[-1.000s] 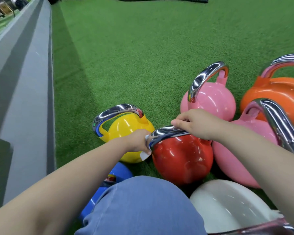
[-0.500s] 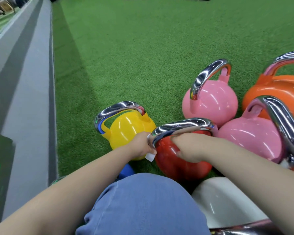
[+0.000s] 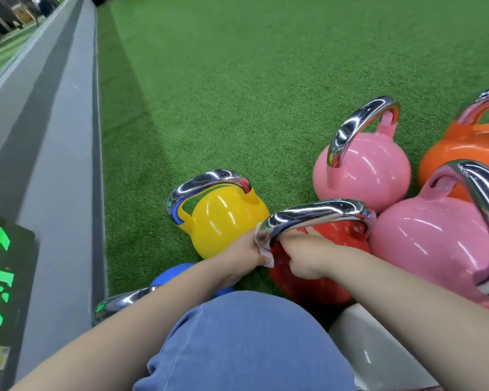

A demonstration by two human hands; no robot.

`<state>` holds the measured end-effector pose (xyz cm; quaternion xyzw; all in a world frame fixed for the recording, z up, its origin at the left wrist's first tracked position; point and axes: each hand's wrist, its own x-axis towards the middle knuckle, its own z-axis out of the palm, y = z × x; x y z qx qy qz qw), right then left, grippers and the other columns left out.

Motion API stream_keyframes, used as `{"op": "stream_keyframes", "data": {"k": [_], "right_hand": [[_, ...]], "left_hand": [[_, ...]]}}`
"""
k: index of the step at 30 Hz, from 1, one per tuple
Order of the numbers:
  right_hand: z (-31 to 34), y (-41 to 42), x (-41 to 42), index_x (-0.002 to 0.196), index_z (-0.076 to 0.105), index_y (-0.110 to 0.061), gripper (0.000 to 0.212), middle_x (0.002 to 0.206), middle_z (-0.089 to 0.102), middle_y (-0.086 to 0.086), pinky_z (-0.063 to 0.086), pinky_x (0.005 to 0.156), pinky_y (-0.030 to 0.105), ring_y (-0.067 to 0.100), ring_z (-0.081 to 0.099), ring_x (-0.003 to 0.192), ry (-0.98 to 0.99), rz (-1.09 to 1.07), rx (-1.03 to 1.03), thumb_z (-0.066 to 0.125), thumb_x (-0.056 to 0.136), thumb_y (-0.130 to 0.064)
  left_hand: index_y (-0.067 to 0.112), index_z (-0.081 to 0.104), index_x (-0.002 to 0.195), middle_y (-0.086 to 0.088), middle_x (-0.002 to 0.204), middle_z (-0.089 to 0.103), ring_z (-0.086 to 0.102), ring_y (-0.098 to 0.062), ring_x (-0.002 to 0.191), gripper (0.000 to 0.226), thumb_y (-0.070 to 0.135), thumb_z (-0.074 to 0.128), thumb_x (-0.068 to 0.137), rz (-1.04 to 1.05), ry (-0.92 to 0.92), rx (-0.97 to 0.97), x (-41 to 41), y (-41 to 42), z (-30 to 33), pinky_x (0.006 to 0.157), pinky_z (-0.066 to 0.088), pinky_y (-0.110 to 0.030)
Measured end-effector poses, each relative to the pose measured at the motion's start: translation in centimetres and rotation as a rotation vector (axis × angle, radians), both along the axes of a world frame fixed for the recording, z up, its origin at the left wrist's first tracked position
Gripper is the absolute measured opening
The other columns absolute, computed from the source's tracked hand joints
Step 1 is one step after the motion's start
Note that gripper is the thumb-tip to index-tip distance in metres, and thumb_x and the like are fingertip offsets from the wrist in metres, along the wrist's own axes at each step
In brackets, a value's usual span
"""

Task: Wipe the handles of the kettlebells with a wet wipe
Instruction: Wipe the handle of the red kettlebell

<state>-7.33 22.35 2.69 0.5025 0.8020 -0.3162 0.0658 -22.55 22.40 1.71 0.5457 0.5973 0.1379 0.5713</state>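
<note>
We see no containers here, only kettlebells crowded on the green turf (image 3: 266,94). The red kettlebell (image 3: 316,277) stands in the middle, its chrome handle (image 3: 316,211) arching over the ball. Our left hand (image 3: 242,256) has its fingers clamped on the wet wipe (image 3: 261,246), which is wrapped round the left end of that handle. Our right hand (image 3: 305,255) sits under the handle against the red ball, fingers curled there; whether they grip the handle or only press the ball we cannot tell.

Just left of the red one is the yellow kettlebell (image 3: 226,221); behind and to the right stand two pink kettlebells (image 3: 362,170) (image 3: 435,244) and an orange kettlebell (image 3: 463,145), packed close together. A blue kettlebell (image 3: 172,275) lies near our left forearm, a white kettlebell (image 3: 378,351) at the lower right, and our denim-clad knee (image 3: 246,342) fills the foreground. A grey border (image 3: 48,165) runs along the left.

A second ago the right hand lay on top of the handle; it has since dropped beneath it, while the left hand stays at the same end.
</note>
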Motion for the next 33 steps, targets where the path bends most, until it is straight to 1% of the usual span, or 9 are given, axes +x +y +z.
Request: {"op": "stream_keyframes", "data": {"k": [5, 10, 13, 16, 19, 22, 26, 29, 33], "right_hand": [[1.5, -1.4, -0.5, 0.144, 0.017, -0.013, 0.057, 0.151, 0.022, 0.007, 0.005, 0.115, 0.036, 0.027, 0.010, 0.143, 0.115, -0.099, -0.155, 0.035, 0.091, -0.003], [-0.2, -2.0, -1.4, 0.148, 0.013, -0.014, 0.073, 0.141, 0.039, 0.014, 0.040, 0.102, 0.040, 0.031, 0.044, 0.123, 0.363, -0.332, -0.393, 0.039, 0.079, -0.010], [-1.9, -1.9, -2.7, 0.141, 0.034, -0.021, 0.077, 0.129, 0.050, 0.001, 0.044, 0.087, 0.028, 0.018, 0.047, 0.113, 0.664, -0.573, -0.470, 0.034, 0.066, -0.009], [-2.6, -1.6, -4.1, 0.131, 0.047, -0.019, 0.073, 0.119, 0.059, 0.008, 0.045, 0.090, 0.034, 0.026, 0.053, 0.108, 0.884, -0.767, -0.583, 0.032, 0.062, -0.002], [-1.0, -1.5, -3.4, 0.099, 0.056, -0.008, 0.045, 0.089, 0.058, 0.009, 0.036, 0.070, 0.022, 0.014, 0.047, 0.078, 1.028, -0.922, -0.678, 0.028, 0.073, 0.015], [-0.2, -1.3, -1.8, 0.079, 0.059, -0.016, 0.045, 0.076, 0.053, -0.002, 0.035, 0.066, 0.018, 0.010, 0.043, 0.072, 1.152, -0.967, -0.778, 0.026, 0.080, 0.015], [0.7, -1.7, -1.2, 0.118, 0.059, -0.007, 0.058, 0.119, 0.063, 0.007, 0.038, 0.072, 0.017, 0.018, 0.059, 0.108, 1.274, -1.092, -0.829, 0.019, 0.083, 0.017], [1.3, -2.1, -0.8, 0.124, 0.054, -0.005, 0.060, 0.123, 0.060, 0.008, 0.037, 0.076, 0.019, 0.018, 0.059, 0.108, 1.382, -1.203, -0.856, 0.016, 0.083, 0.017], [2.2, -2.0, 0.4, 0.126, 0.050, 0.001, 0.054, 0.120, 0.062, 0.017, 0.044, 0.086, 0.031, 0.029, 0.054, 0.119, 1.478, -1.372, -0.876, 0.015, 0.086, 0.014]], "left_hand": [[-0.001, 0.057, 0.101, -0.011, 0.099, 0.058, 0.056, -0.018, 0.091, 0.028, -0.009, 0.033, 0.090, 0.403, -0.555, -0.362, 0.3, -0.2, 1.6, 0.086, 0.049, -0.026], [0.000, 0.057, 0.109, -0.016, 0.100, 0.060, 0.055, -0.025, 0.089, 0.056, 0.039, 0.018, 0.099, 0.521, -0.636, -0.429, 1.1, 0.7, 1.5, 0.087, 0.041, -0.032], [0.005, 0.052, 0.121, -0.013, 0.102, 0.061, 0.058, -0.023, 0.093, 0.063, 0.047, 0.011, 0.099, 0.560, -0.603, -0.412, 2.4, 0.6, 1.5, 0.087, 0.044, -0.031], [0.003, 0.056, 0.108, -0.012, 0.091, 0.065, 0.059, -0.021, 0.087, 0.065, 0.050, 0.013, 0.098, 0.579, -0.554, -0.443, 2.3, 0.6, 2.2, 0.076, 0.047, -0.030], [0.002, 0.059, 0.100, -0.011, 0.083, 0.069, 0.061, -0.020, 0.083, 0.067, 0.051, 0.014, 0.098, 0.490, -0.488, -0.430, 1.9, 0.9, 3.2, 0.074, 0.048, -0.029], [0.001, 0.059, 0.103, -0.011, 0.085, 0.069, 0.063, -0.019, 0.078, 0.067, 0.051, 0.015, 0.098, 0.403, -0.383, -0.402, 1.9, 1.0, 4.2, 0.068, 0.053, -0.026], [-0.003, 0.045, 0.130, -0.013, 0.113, 0.060, 0.061, -0.015, 0.089, 0.069, 0.051, 0.018, 0.097, 0.342, -0.304, -0.366, 2.2, 1.0, 5.5, 0.072, 0.052, -0.021], [0.003, 0.046, 0.131, -0.006, 0.118, 0.058, 0.058, -0.008, 0.089, 0.063, 0.050, 0.022, 0.098, 0.270, -0.185, -0.312, 2.8, 0.9, 6.6, 0.068, 0.051, -0.016], [0.022, 0.055, 0.120, 0.000, 0.126, 0.058, 0.054, -0.017, 0.115, 0.045, 0.049, 0.029, 0.097, -0.040, 0.179, -0.129, 4.2, 0.9, 8.7, 0.100, 0.042, -0.028]]}}
